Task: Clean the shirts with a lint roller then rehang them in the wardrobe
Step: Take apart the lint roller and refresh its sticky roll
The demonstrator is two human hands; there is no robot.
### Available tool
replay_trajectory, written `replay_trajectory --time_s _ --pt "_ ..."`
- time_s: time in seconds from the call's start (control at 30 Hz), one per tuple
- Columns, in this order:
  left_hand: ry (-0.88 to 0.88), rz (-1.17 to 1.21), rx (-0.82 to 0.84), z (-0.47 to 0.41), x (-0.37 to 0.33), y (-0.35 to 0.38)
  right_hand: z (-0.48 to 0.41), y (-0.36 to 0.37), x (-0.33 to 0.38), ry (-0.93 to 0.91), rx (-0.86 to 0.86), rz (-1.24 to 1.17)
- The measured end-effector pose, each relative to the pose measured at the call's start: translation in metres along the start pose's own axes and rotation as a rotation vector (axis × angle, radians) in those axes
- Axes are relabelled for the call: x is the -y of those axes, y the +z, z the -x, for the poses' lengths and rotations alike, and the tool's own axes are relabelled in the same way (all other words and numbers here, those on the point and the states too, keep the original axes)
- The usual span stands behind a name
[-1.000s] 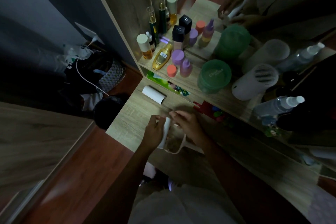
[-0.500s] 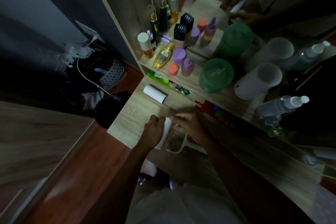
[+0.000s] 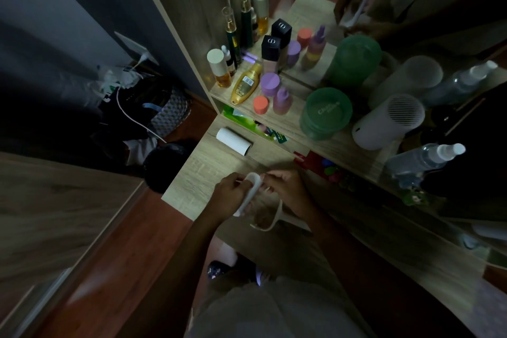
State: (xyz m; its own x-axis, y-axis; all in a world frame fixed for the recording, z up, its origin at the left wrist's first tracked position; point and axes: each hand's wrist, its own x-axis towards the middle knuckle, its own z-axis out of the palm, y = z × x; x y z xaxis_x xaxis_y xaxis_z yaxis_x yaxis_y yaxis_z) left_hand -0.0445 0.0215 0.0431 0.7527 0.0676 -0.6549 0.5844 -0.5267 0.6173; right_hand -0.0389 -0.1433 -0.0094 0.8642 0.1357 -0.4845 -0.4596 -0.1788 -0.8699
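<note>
Head view, looking down in dim light: a person is standing at a wooden dressing table [image 3: 197, 173], both hands working on a lint roller [image 3: 251, 195] just above the tabletop at the centre of the frame. Left hand [image 3: 229, 196] is wrapping closed around the white roll of the lint roller, while the right hand [image 3: 285, 191] is pinching at the roll's upper end with its fingertips, the remaining fingers curling in. A pale looped handle [image 3: 270, 221] is hanging below the hands, toward the lower centre. Above and left of the hands, a spare white roll [image 3: 233, 141] is lying on its side on the table, well apart from them. On the shelf [image 3: 343, 151] across the upper centre, bottles are standing in a cluster: a gold bottle [image 3: 245, 85] lying flat, purple-capped bottles [image 3: 270, 85], a black-capped bottle [image 3: 270, 48] and a green tub [image 3: 325, 114]. To the right of the tub, a white cylindrical device [image 3: 389, 121] is lying tilted, and a clear spray bottle [image 3: 422, 158] is resting at the right of the frame. At the left of the frame, a patterned bag [image 3: 170, 115] is sitting on the red-brown floor. No shirts are appearing in the frame.
</note>
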Motion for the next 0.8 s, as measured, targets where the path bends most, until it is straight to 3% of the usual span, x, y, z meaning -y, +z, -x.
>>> replay_trajectory --time_s 0.23,0.4,0.57,0.8 --pt "0.004 -0.009 -0.036 0.003 0.003 -0.002 0.0 0.001 -0.002 0.039 0.031 -0.043" --pt "-0.022 0.009 -0.093 0.004 0.005 -0.003 0.001 0.005 -0.001 0.2 0.111 -0.187" --pt "-0.04 0.044 0.005 0.002 0.007 -0.012 0.004 -0.003 -0.005 0.284 0.331 -0.406" --pt "-0.084 0.213 0.206 0.008 0.002 -0.026 0.004 -0.007 -0.007 0.278 0.381 -0.268"
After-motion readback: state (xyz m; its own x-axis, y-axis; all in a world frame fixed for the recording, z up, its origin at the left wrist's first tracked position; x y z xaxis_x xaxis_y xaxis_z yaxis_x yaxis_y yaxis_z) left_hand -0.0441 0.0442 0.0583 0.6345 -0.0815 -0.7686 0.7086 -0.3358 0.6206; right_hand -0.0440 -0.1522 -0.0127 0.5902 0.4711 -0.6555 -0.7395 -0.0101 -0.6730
